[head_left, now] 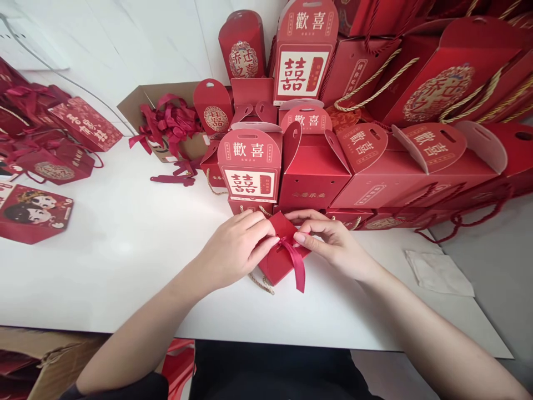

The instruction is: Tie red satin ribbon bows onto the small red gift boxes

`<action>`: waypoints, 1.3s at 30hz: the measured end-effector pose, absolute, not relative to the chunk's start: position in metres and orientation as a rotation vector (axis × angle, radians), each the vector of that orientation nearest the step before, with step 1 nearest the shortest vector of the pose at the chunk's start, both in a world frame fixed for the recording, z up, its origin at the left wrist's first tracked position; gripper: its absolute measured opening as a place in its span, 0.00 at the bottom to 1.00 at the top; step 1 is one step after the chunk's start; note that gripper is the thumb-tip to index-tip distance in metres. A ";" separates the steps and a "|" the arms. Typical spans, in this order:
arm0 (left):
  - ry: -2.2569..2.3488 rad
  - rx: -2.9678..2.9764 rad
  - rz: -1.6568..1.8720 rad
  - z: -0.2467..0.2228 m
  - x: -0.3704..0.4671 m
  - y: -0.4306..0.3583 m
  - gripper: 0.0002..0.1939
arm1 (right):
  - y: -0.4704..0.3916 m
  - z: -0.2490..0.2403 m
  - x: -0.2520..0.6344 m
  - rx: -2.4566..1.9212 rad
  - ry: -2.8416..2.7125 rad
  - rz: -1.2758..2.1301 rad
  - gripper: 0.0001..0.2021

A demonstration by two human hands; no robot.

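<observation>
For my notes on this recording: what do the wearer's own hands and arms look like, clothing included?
The left hand and right hand are ungloved, with no jewellery visible. Both forearms are uncovered. A black sleeve edges in by the left elbow; the right sleeve is out of view.

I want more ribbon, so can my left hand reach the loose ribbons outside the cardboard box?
Probably yes: only white tabletop seems to separate your left hand from those loose ribbons, though it's occupied at the red gift box.

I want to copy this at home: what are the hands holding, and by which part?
The pinkish-red ribbon, above its loose tail: left hand and right hand pinch it over the small red gift box.
</observation>
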State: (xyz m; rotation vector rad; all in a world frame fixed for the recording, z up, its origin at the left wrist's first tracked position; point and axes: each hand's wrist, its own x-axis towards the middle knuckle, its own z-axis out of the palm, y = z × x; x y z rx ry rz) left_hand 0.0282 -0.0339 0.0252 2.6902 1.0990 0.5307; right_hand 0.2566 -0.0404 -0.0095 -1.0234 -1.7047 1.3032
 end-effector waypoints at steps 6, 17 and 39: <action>1.066 2.365 0.516 0.029 0.021 -0.031 0.13 | -0.041 -0.009 0.257 -1.014 -1.688 1.356 0.14; 1.074 2.181 0.462 0.036 0.019 -0.029 0.13 | -0.040 -0.013 0.258 -1.024 -1.699 1.307 0.16; 1.159 2.133 0.499 0.033 0.020 -0.028 0.13 | -0.044 -0.014 0.245 -1.047 -1.714 1.181 0.12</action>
